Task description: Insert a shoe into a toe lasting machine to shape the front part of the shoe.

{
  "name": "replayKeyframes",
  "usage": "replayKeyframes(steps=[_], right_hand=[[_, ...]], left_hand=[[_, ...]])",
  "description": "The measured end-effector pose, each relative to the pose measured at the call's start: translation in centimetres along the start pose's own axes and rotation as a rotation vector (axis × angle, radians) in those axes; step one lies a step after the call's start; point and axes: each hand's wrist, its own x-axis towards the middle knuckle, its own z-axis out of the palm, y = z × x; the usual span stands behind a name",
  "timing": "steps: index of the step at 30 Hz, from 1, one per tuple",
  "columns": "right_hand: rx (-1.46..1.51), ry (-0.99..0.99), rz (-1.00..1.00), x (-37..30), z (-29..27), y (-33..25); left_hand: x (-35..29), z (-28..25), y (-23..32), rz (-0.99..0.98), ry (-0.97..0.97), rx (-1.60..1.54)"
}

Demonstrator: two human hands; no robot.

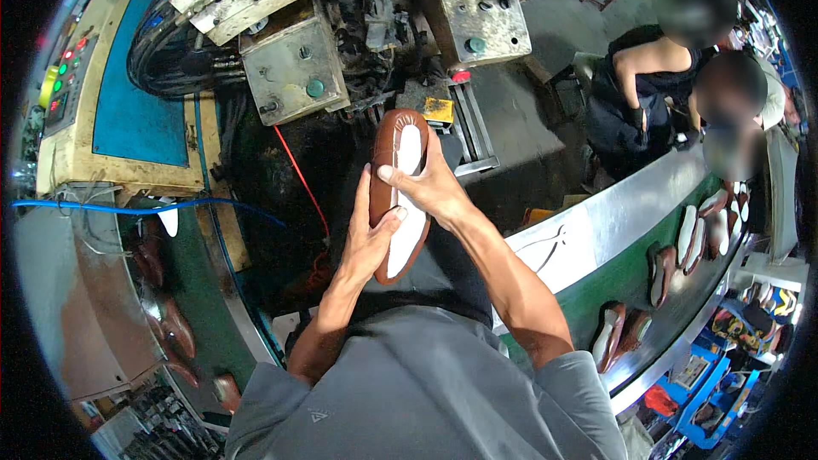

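Observation:
Both my hands grip a brown shoe upper [385, 138] with its white underside turned up toward me. Its rounded, pleated end points away, toward the machine. My left hand [369, 226] wraps the near left side, thumb on the white sole face. Farther up, my right hand [432, 181] holds the right side, its thumb pressed across the white face. The fingers underneath are hidden. Just beyond the shoe upper stands a greasy machine [375, 34] with hoses and metal parts.
Two control boxes [294, 68] [481, 21] flank the machine. On the right, a green conveyor [571, 298] carries several brown shoes [609, 336]; pliers [554, 241] lie on its metal edge. More shoes rest on a left conveyor [213, 324]. A blue hose [128, 207] crosses at left. Two people [639, 111] sit at far right.

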Motion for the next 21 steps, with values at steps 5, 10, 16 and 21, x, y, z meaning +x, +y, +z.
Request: replayKeyframes(steps=[5,10,16,21], right_hand=[[0.297,-0.058,0.256,-4.1,-3.9,2.0],[-0.32,0.517,0.258,-13.4,-17.5,11.2],[-1.035,1.15,0.776,-21.3,-24.8,21.6],[-1.073,1.236,0.83,-19.5,-25.2,23.7]], left_hand=[[-1.8,1.1,-1.5,0.032,-0.045,0.104],[-2.1,2.6,-4.3,-0.061,-0.029,0.088],[-0.8,3.1,-7.6,-0.099,-0.097,0.453],[-0.5,3.2,-7.6,-0.146,-0.126,0.425]])
